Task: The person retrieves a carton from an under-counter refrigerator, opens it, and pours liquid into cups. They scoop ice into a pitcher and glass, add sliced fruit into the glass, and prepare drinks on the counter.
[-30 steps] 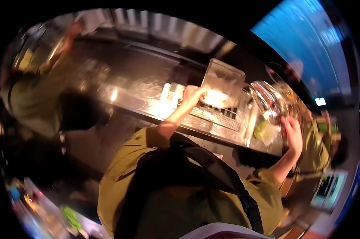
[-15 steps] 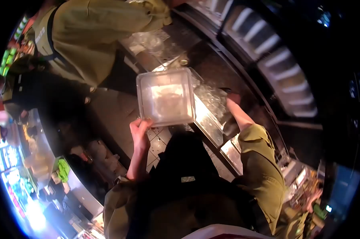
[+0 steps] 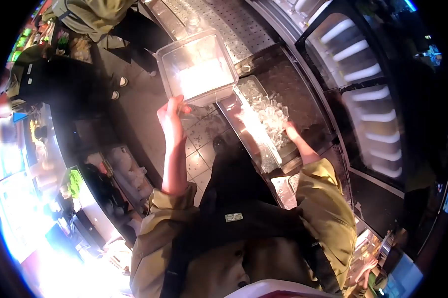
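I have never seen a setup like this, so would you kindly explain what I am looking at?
There is no machine here: a person works with bare hands, and one camera worn on the head looks forward and down at them. The left hand holds a clear container by its near edge; glare hides whether anything is inside. The right hand is at a heap of clear chunks, apparently ice, in the counter's recess; its grip is too unclear to tell. Beyond lies a perforated metal surface. At the upper left stands another person.
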Motion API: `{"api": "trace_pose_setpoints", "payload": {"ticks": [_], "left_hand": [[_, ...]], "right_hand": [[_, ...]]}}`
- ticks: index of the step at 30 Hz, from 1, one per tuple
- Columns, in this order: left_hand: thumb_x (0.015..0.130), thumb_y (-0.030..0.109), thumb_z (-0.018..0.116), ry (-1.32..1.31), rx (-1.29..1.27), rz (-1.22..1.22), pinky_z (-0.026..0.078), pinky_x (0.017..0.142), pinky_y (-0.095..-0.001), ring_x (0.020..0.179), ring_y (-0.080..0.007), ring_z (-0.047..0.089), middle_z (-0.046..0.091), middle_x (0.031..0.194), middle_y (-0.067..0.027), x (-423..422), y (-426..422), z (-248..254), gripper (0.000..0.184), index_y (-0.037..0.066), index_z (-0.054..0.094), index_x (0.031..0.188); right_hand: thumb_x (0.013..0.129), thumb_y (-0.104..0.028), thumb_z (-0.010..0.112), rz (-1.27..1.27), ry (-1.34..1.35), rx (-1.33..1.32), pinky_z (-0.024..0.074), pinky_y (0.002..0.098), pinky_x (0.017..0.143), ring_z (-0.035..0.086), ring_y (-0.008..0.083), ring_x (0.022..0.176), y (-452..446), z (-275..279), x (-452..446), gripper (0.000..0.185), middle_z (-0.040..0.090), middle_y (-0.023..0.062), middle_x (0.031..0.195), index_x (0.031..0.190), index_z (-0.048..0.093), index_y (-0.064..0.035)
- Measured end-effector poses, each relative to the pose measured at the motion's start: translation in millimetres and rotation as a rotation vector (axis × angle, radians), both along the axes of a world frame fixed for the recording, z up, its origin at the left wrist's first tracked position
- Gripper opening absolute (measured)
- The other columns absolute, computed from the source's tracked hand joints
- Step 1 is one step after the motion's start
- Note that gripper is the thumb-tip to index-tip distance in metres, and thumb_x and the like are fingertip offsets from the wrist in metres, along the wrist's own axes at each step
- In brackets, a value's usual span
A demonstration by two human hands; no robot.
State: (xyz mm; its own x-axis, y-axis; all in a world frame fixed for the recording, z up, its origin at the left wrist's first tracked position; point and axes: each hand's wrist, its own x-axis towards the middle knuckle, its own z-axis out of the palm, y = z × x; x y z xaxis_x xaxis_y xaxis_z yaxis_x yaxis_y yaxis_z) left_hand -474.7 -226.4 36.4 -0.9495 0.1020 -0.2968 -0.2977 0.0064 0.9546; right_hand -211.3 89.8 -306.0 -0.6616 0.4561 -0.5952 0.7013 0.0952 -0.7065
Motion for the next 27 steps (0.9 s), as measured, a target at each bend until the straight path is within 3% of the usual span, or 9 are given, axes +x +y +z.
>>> {"api": "trace_pose_setpoints", "payload": {"ticks": [4,6,10,12,14,15,20,24,27], "left_hand": [[0.075,0.026,0.060,0.024,-0.078,0.019,0.035,0.060,-0.0253,0.054,-0.0123,0.045,0.051,0.054,-0.0041,-0.3,17.4,7.6,0.031,-0.004,0.063,0.068],[0.072,0.030,0.063,0.057,-0.074,0.032,0.034,0.057,-0.0258,0.052,-0.0117,0.044,0.051,0.053,-0.0034,1.8,26.8,14.4,0.033,-0.004,0.064,0.067],[0.066,0.034,0.064,0.146,-0.197,0.041,0.039,0.054,-0.0282,0.052,-0.0117,0.050,0.056,0.052,-0.0062,0.9,33.7,10.2,0.038,-0.004,0.063,0.061],[0.064,0.035,0.064,0.150,-0.264,0.043,0.040,0.051,-0.0290,0.047,-0.0144,0.050,0.054,0.048,-0.0074,4.5,43.3,17.1,0.039,-0.003,0.060,0.054],[0.061,0.037,0.065,0.154,-0.377,0.035,0.043,0.052,-0.0340,0.045,-0.0192,0.050,0.050,0.043,-0.0115,2.6,51.2,18.0,0.042,-0.003,0.057,0.050],[0.061,0.037,0.065,0.165,-0.413,0.038,0.043,0.053,-0.0344,0.045,-0.0193,0.051,0.050,0.044,-0.0128,3.5,56.1,22.0,0.043,-0.003,0.057,0.051],[0.063,0.039,0.064,0.141,-0.412,0.094,0.046,0.059,-0.0338,0.050,-0.0194,0.056,0.057,0.050,-0.0135,-19.1,63.0,24.6,0.043,-0.004,0.061,0.055],[0.066,0.037,0.063,0.078,-0.189,0.162,0.045,0.066,-0.0291,0.061,-0.0189,0.059,0.063,0.059,-0.0134,-83.2,44.4,-3.9,0.043,-0.006,0.067,0.071],[0.066,0.036,0.062,0.102,-0.102,0.118,0.044,0.069,-0.0292,0.065,-0.0187,0.058,0.064,0.061,-0.0149,-121.9,48.6,-14.2,0.042,-0.006,0.067,0.071]], "right_hand": [[0.086,-0.033,0.052,-0.103,0.120,-0.163,0.0457,0.0304,0.053,0.057,0.0152,0.062,43.6,96.5,-18.7,0.033,0.058,0.0044,0.069,0.077,0.061,-0.0027],[0.086,-0.031,0.052,0.083,0.243,-0.054,0.0455,0.0291,0.053,0.056,0.0142,0.062,75.3,141.2,-24.6,0.030,0.057,0.0036,0.071,0.076,0.059,-0.0036],[0.086,-0.033,0.052,-0.095,0.263,0.040,0.0411,0.0220,0.046,0.051,0.0093,0.055,59.9,350.0,-72.4,0.029,0.051,-0.0013,0.064,0.078,0.058,-0.0061],[0.088,-0.032,0.050,0.179,0.160,0.243,0.0368,0.0217,0.043,0.048,0.0073,0.050,73.8,409.4,-94.6,0.030,0.050,-0.0022,0.062,0.078,0.058,-0.0049],[0.083,-0.027,0.049,0.337,0.085,0.086,0.0347,0.0245,0.043,0.045,0.0088,0.046,70.5,453.2,-128.8,0.027,0.050,0.0005,0.057,0.071,0.056,-0.0035],[0.089,-0.029,0.048,0.523,-0.073,0.307,0.0358,0.0207,0.045,0.045,0.0059,0.047,45.9,488.6,-150.8,0.031,0.046,-0.0032,0.054,0.076,0.060,-0.0031],[0.084,-0.029,0.052,0.804,0.022,0.942,0.0469,0.0401,0.065,0.063,0.0325,0.069,-26.3,510.4,-190.5,0.040,0.059,0.0258,0.073,0.084,0.059,0.0102],[0.086,-0.032,0.051,0.357,-0.060,0.788,0.0455,0.0424,0.069,0.063,0.0328,0.079,-2.0,479.7,-118.5,0.036,0.063,0.0222,0.084,0.095,0.065,-0.0004],[0.083,-0.042,0.056,0.379,-0.405,0.816,0.0487,0.0464,0.074,0.061,0.0393,0.087,31.0,319.1,-84.9,0.042,0.063,0.0236,0.091,0.084,0.065,-0.0004]]}}
